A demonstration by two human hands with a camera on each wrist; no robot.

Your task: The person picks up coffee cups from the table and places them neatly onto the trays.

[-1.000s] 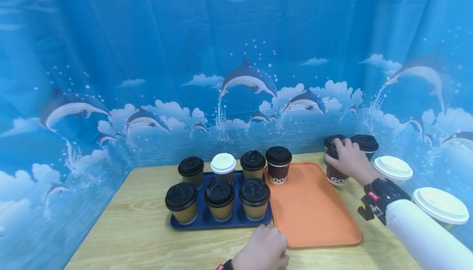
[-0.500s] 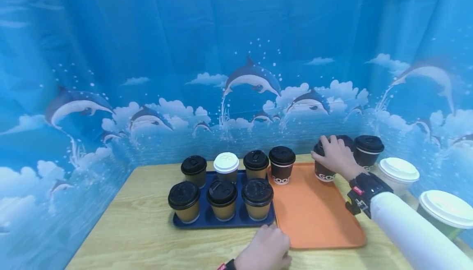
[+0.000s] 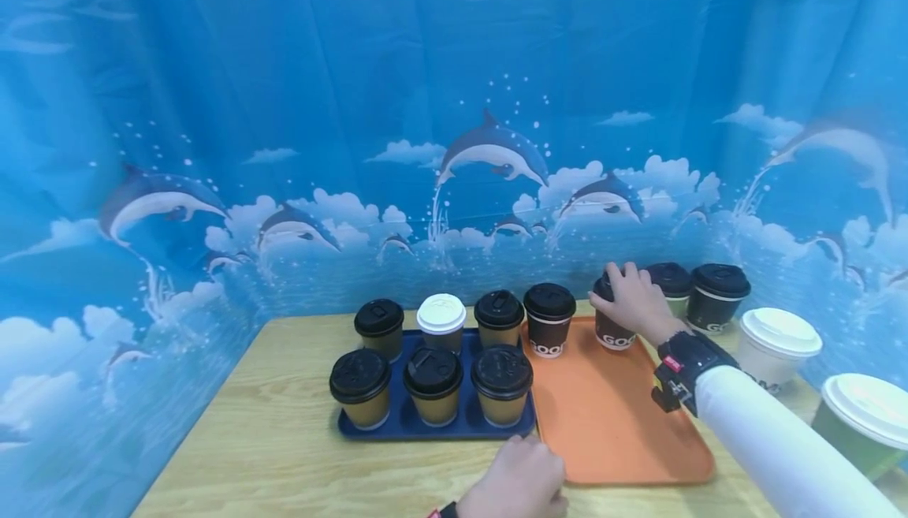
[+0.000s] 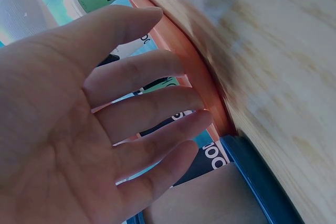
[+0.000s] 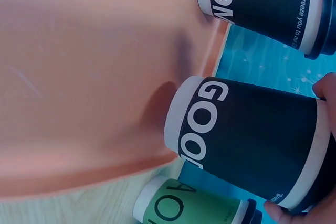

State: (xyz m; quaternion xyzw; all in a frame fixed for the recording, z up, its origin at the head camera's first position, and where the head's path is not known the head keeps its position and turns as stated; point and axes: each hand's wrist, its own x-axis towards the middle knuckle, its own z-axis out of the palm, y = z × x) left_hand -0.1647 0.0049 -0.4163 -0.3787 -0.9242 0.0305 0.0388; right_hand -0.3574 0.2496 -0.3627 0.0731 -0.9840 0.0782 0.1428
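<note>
By its black lid, my right hand (image 3: 641, 305) grips a black paper coffee cup (image 3: 613, 335) with white lettering. The cup is upright over the back right corner of the orange tray (image 3: 613, 431); whether its base touches the tray, I cannot tell. In the right wrist view, fingertips pinch the lid end of this black cup (image 5: 252, 135). A similar black cup (image 3: 549, 329) stands at the tray's back left corner. Near the front edges of the trays is my left hand (image 3: 518, 480), fingers loosely bent with nothing in them, as the left wrist view of this hand (image 4: 79, 124) confirms.
A blue tray (image 3: 443, 433) holds several lidded brown cups, one with a white lid (image 3: 441, 313). To the right stand a green cup (image 3: 674, 303), a black cup (image 3: 712, 309) and two white-lidded cups, one pale (image 3: 769, 356), one green (image 3: 851, 433). A dolphin curtain (image 3: 340, 108) hangs behind.
My right hand has carried the black cup leftward, from among the cups on the right to over the orange tray. My left hand stays about where it was; the view has shifted slightly.
</note>
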